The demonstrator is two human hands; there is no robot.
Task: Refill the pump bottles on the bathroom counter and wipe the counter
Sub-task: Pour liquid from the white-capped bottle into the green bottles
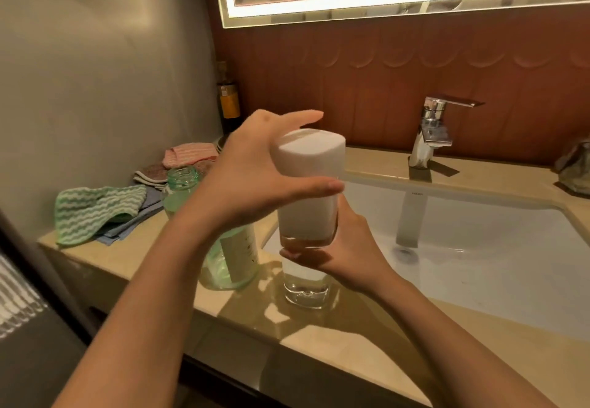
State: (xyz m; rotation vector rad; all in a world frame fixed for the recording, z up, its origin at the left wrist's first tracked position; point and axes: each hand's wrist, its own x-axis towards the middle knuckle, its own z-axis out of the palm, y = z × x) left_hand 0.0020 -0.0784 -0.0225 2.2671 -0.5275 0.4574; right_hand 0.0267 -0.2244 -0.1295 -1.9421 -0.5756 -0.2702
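Observation:
A tall clear bottle stands on the beige counter, just left of the sink. A white squarish top sits over its upper part. My left hand wraps around that white top from the left, thumb across its front. My right hand grips the clear body lower down, from the right. Behind my left forearm stands an open green glass bottle with a pale label, no cap on its neck.
Folded cloths lie at the counter's left end: a green-striped cloth, a pink cloth, a blue one beneath. A dark bottle stands in the corner. The white sink basin and chrome faucet are to the right. A lit mirror hangs above.

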